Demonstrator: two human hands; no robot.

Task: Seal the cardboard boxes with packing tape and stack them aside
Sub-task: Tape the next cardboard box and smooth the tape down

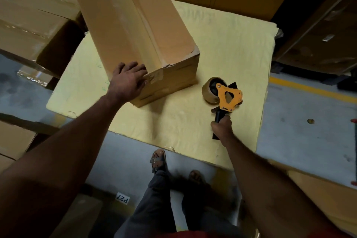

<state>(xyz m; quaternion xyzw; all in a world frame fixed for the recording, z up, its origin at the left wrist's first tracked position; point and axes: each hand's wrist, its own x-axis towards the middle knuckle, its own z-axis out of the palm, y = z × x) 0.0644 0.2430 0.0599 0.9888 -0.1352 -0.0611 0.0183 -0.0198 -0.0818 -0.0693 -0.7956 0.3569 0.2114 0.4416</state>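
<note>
Head view looks down on a yellow-covered table [222,48] that fills the middle of the scene, with stacked cartons [32,31] off toward 9 and 10 o'clock and bare floor [301,121] toward 3 o'clock. On the table lies the long cardboard box [133,21], its long axis running from about 11 o'clock down to 5 o'clock, the near end face turned toward the person and already crossed by tape. The left hand [128,80] rests on that near end's left corner, fingers spread and fairly straight, pressing rather than clutching. The right hand [222,126] is a closed grip round the black handle of the tape dispenser [225,94], whose orange frame and brown roll sit just off the box's near right corner, apart from the cardboard. From that grip the box lies at roughly 10 to 11 o'clock, so the right hand is the nearer one to the untaped right side. Open table stretches toward 1 and 2 o'clock, giving room to swing the dispenser; the table's near edge runs close under the right wrist. Stacking looks likeliest toward 9 o'clock.
</note>
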